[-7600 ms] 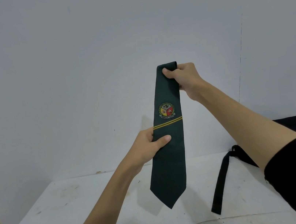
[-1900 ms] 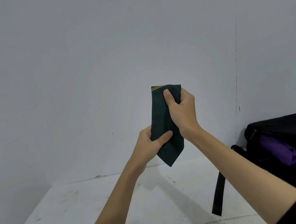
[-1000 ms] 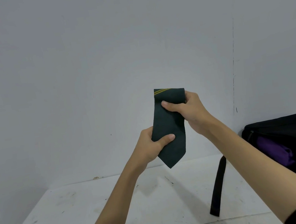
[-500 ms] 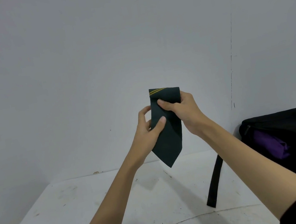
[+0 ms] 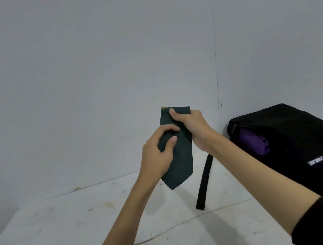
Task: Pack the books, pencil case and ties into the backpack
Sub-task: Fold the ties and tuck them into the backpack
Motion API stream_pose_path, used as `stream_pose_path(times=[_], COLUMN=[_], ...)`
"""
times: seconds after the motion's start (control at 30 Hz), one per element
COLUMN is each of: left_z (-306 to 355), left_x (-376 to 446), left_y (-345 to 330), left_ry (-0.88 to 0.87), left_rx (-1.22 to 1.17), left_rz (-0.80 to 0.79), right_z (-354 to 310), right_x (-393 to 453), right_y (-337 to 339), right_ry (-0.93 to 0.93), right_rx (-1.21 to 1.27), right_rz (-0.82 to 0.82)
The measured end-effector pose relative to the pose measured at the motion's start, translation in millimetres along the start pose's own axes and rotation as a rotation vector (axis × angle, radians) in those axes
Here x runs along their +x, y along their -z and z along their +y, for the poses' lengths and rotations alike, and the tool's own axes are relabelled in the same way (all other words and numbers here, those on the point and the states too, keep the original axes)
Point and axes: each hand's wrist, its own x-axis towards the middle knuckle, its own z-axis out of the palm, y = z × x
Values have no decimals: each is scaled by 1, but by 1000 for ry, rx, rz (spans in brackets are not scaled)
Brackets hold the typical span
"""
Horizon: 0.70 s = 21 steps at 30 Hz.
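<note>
A white table (image 5: 72, 230) stood against the grey wall (image 5: 84, 60), its top scuffed and cracked along the near edge. At its right edge lay the black backpack (image 5: 298, 144), its mouth open toward the table's back edge, with something purple (image 5: 253, 142) tucked inside; whether that was one of the ties, the pencil case or something else could not be told. One black strap (image 5: 204, 185) trailed from the bag across the table top toward the near edge.

Above the middle of the table, clear of its surface, both hands held a folded dark green tie (image 5: 179, 157), its pointed tip hanging down and a sliver of yellow stripe showing at the top fold. The right hand (image 5: 194, 128) gripped the upper part, thumb across the front and fingers curled behind. The left hand (image 5: 158, 154) pinched the middle, fingers curled over the cloth and thumb pressed against the front.

The fold looked loose and unsecured. If either grip eased while the tie was carried toward the bag, the layers would probably slide and the tie would fall open, since the cloth looked smooth. The bag's mouth was soft-sided too, so pushing the tie in one-handed might crumple it against the purple item or catch it on the zip edge.
</note>
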Motion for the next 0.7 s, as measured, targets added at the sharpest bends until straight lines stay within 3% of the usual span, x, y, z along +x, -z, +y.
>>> stream_pose_path(times=[0.23, 0.37, 0.6, 0.7], left_z=[1, 3, -3, -5], left_x=[-3, 0, 13, 18], left_y=[-47, -71, -128, -158], left_ry=[277, 399, 530, 633], left_rx=[-296, -383, -446, -498], left_rz=[-252, -328, -293, -258], right_z=[10, 13, -12, -13], right_x=[1, 2, 25, 26], right_y=[54, 83, 183, 236], right_ry=[-145, -178, -79, -20], right_rx=[-60, -79, -512, -1024], right_rz=[259, 317, 271, 168])
